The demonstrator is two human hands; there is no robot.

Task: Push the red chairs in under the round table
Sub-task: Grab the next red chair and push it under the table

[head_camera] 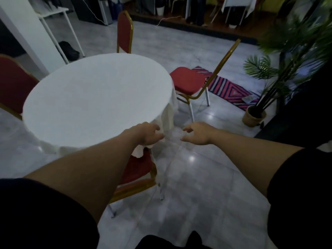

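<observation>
Ahead, both empty hands reach out, left hand (146, 134) and right hand (196, 133) apart with fingers loosely spread, near the white-clothed round table (95, 97); a red-cushioned, gold-framed chair (188, 81) stands pulled out beyond. No writing is legible.

Function room or banquet-style hall. Round table (97, 97) under white cloth, red padded chairs with gold frames (188, 81) around it, glossy tiled floor (197, 177). Potted palm (255, 115) right; raised platform (197, 27) far side.
</observation>
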